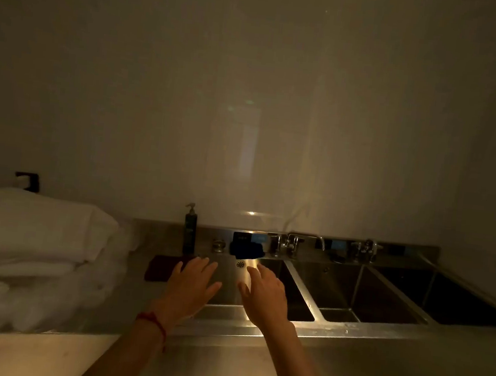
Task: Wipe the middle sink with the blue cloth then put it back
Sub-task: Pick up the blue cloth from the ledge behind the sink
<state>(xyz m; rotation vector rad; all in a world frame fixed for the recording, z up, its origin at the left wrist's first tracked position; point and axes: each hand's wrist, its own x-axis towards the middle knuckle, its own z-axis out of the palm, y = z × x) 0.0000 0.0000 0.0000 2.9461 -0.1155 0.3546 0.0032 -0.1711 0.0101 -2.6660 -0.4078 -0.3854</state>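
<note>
White towels (34, 226) left of a pump bottle (189, 230), dark red cloth (162, 267) and faucets (291, 244).

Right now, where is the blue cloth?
In the head view, the blue cloth hangs on the back ledge above the leftmost sink, between the soap bottle and faucet.

A dark red cloth (160, 267), a pump bottle (189, 232) and piled white linens (35, 245) are carried by the steel surface (136, 307) at lower left.
</note>
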